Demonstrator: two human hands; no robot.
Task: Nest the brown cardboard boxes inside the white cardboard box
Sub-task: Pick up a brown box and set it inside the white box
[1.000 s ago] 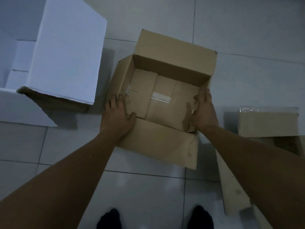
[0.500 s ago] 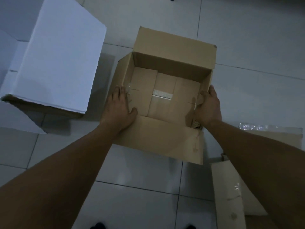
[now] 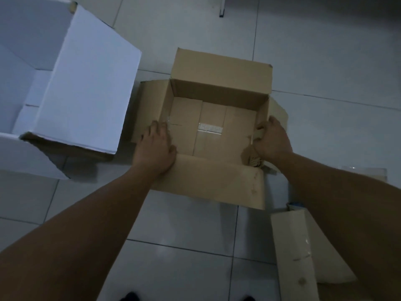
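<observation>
An open brown cardboard box sits on the tiled floor in the middle of the view, flaps spread out and its inside empty. My left hand grips the box's left wall near the front corner, thumb inside. My right hand holds the right wall and its flap. A large open white cardboard box stands to the left, one tall flap raised toward the brown box. A second brown box lies at the lower right, mostly hidden by my right forearm.
Pale floor tiles spread all around. A thin dark leg of some furniture shows at the top edge. My feet are at the bottom edge. Only a narrow gap separates the white box from the brown one.
The brown box's side flaps have folded outward under my hands. My view has shifted so that both boxes sit lower and further right, and the second brown box has slipped toward the bottom corner.
</observation>
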